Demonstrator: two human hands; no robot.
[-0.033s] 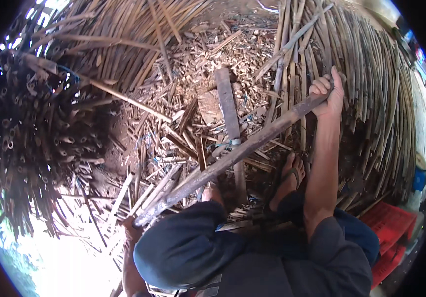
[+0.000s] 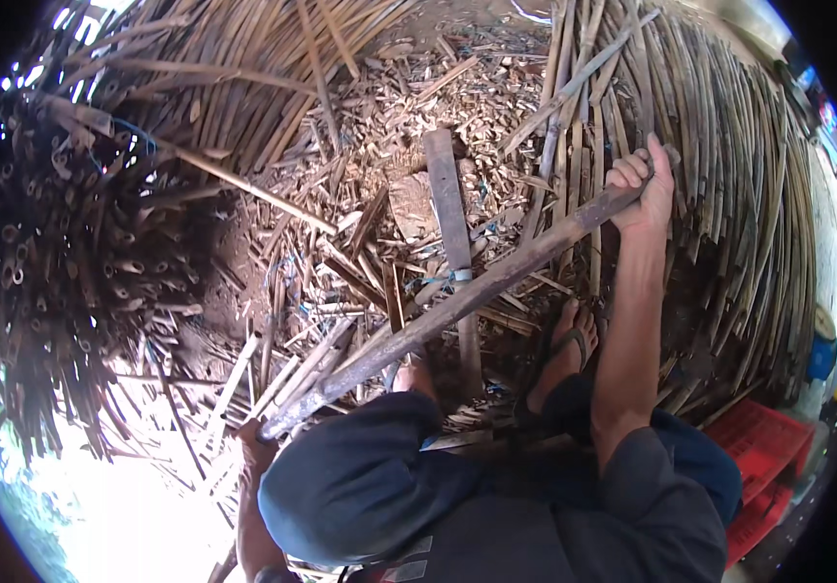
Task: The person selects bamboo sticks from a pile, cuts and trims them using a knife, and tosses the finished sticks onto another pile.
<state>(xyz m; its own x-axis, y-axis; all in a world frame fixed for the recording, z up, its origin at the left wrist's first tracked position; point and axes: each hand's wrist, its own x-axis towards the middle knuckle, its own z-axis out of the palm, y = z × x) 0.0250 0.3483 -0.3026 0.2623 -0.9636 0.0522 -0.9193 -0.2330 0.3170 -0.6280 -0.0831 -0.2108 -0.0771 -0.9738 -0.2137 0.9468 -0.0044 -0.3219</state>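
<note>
A long dark wooden pole (image 2: 457, 303) runs diagonally across my view. My right hand (image 2: 644, 189) grips its upper right end, fingers wrapped round it. Its lower left end is in my left hand (image 2: 255, 445), closed round it beside my left knee. Under the pole, a flat dark board (image 2: 445, 204) points away from me, with blue binding (image 2: 461, 276) around it. A pale wood block (image 2: 409, 209) lies beside the board among chips and split bamboo pieces.
Bundles of bamboo sticks surround me: a dark stack (image 2: 59, 272) at left, loose lengths (image 2: 224, 87) at upper left, a long row (image 2: 739, 214) at right. A red plastic crate (image 2: 758, 447) stands at lower right. My sandalled foot (image 2: 569, 345) is beside the board.
The whole view has shifted very slightly; my hands and the pole look almost the same, with no visible change of grip.
</note>
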